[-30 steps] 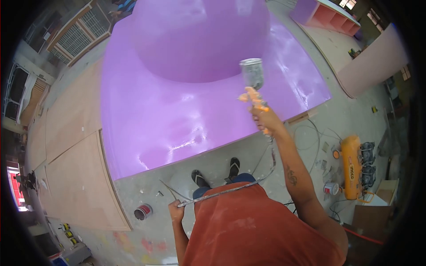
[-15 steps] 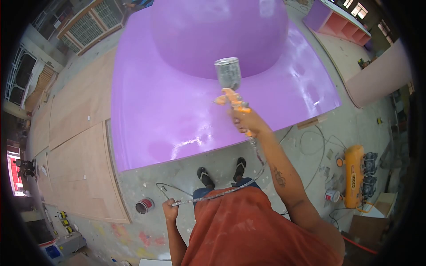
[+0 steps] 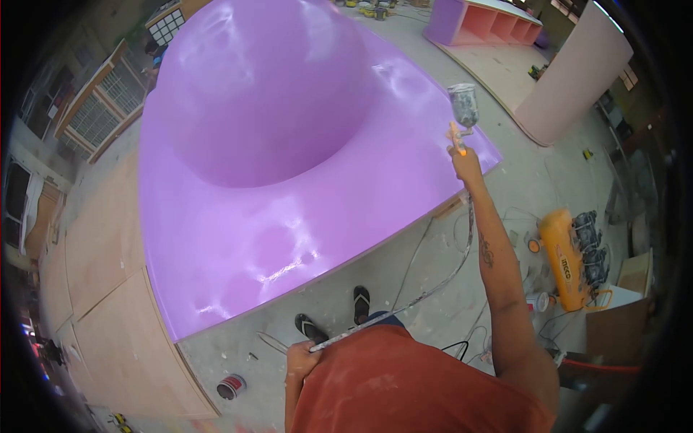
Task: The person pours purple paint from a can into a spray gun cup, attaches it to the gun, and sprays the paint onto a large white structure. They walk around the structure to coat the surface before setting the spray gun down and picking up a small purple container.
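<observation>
My right hand (image 3: 466,163) is closed around the handle of an orange spray gun (image 3: 456,136) with a paint-smeared metal cup (image 3: 464,105) on top. The gun is held over the right corner of a large glossy purple panel (image 3: 303,216), which has a big rounded dome (image 3: 267,94) rising from it. From the gun's handle a paint-spattered air hose (image 3: 433,289) runs down and across my waist. Near my body, my left hand (image 3: 302,359) grips this hose, its fingers wrapped round it.
On the floor to the right stands a yellow air compressor (image 3: 564,260) with loose hoses nearby. A paint can (image 3: 231,386) sits at lower left, beside plywood sheets (image 3: 108,346). A pink curved panel (image 3: 577,72) and pink shelf unit (image 3: 491,29) are at upper right. Another person (image 3: 153,54) is at upper left.
My right hand has carried the spray gun rightward, from the panel's middle to its right corner. My view has turned to the right. The left hand still holds the hose.
</observation>
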`<state>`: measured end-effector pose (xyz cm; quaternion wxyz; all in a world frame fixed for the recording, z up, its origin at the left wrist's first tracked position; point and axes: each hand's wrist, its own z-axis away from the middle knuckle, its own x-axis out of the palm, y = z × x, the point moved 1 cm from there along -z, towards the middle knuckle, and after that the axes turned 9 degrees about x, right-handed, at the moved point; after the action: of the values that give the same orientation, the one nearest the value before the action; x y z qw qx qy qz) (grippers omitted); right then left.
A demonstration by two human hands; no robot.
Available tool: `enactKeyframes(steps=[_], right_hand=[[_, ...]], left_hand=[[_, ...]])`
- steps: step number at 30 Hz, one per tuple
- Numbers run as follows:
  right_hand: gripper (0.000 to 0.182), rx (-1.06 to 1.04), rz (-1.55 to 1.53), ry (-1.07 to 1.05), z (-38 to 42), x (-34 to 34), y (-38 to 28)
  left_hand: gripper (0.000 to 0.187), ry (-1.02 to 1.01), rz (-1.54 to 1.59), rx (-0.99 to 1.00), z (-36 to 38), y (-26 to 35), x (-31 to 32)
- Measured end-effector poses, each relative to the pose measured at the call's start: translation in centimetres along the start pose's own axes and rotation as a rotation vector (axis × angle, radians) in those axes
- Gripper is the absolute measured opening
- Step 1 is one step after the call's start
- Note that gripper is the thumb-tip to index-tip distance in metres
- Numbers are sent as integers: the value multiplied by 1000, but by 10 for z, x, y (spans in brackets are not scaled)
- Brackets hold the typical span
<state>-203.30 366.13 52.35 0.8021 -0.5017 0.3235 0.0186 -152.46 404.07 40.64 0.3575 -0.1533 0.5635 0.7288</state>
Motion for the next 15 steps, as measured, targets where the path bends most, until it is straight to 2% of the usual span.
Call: enactKeyframes(steps=[2,6,9,12,14,15], right_hand=[[32,-270,154,329,-18,-27,5],[33,-212,160,353,-30,-75,13],[34,-159,64,286,-32,-93,25],[34,-16,178,292,-25,-105,37],[43,-43,-19,40,20,-107,32],[43,-36,-23,46,37,-108,34]], left_hand=[[24,-72,42,7,-12,19,13],[26,-149,35,6,-23,45,23],[27,-167,25,-16,-30,51,27],[28,-180,-39,-34,-34,46,36],[29,-181,-56,-41,-33,34,48],[31,-172,-65,-49,-31,27,55]])
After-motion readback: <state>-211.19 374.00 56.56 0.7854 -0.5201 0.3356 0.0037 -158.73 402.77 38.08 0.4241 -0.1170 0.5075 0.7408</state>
